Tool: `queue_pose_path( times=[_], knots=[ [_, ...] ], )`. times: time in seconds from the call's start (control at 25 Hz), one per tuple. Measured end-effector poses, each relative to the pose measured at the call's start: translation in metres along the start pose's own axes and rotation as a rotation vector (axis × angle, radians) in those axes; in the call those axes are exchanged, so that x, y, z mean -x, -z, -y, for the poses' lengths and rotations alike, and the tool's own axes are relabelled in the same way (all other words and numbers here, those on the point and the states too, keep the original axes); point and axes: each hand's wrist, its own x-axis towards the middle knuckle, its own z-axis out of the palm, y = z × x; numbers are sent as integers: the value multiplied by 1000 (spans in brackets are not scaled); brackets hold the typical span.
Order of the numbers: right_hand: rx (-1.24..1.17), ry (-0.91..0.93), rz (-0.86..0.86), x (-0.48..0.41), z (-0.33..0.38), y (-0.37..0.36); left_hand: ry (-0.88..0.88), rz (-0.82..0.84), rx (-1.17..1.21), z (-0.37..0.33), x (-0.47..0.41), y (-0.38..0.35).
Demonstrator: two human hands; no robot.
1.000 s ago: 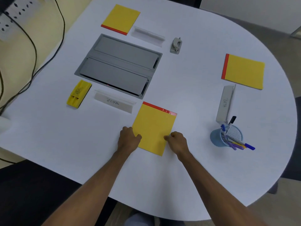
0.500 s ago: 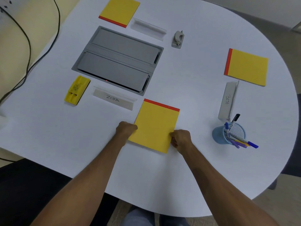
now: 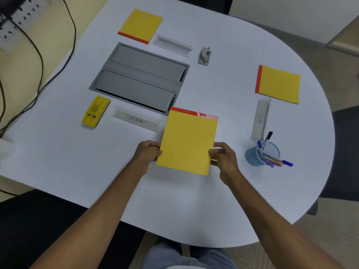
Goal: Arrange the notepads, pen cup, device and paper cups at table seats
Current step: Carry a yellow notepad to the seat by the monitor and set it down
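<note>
A yellow notepad with a red top strip (image 3: 188, 140) is held above the white table (image 3: 58, 152) in front of me. My left hand (image 3: 147, 152) grips its left edge and my right hand (image 3: 223, 156) pinches its right edge. Two more yellow notepads lie flat, one at the far side (image 3: 140, 25) and one at the right (image 3: 278, 84). A blue pen cup with several pens (image 3: 262, 154) stands to the right of my right hand. A small yellow device (image 3: 95, 111) lies at the left. No paper cups are in view.
A grey cable hatch (image 3: 139, 78) is set into the table's middle. Name plates read ZEBRA (image 3: 137, 120) and BETA (image 3: 260, 119); a third plate (image 3: 172, 44) lies near the far notepad. A small grey metal piece (image 3: 205, 56) sits beyond. Cables (image 3: 40, 55) hang at the left.
Both hands took hold of the near notepad at its side edges and lifted it off the table; it has straightened and now looks larger, closer to the camera.
</note>
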Motion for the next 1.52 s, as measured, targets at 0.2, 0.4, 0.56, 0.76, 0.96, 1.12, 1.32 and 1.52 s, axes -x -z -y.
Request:
queue_pose_path(
  times=[0.2, 0.4, 0.56, 0.76, 0.96, 1.12, 1.32, 1.52],
  knots=[
    [16, 70, 189, 25, 18, -5, -54, -51, 64, -3, 47, 25],
    [-26, 104, 318, 51, 32, -18, -113, -112, 255, 5, 99, 54],
    [-68, 106, 384, 71, 38, -35, -142, -201, 602, 17, 136, 71],
    [-106, 115, 427, 99, 50, -67, -190, -244, 861, 31, 171, 87],
    [-141, 111, 476, 118, 58, -113, -189, -276, 927, 35, 185, 99],
    [-113, 96, 518, 126, 52, -163, -185, -381, 920, 42, 178, 125],
    [-130, 92, 573, 122, 43, -245, -159, -523, 852, 48, 145, 199],
    [-252, 62, 462, 92, 47, -323, -125, -533, 788, 58, 93, 278]
  ],
)
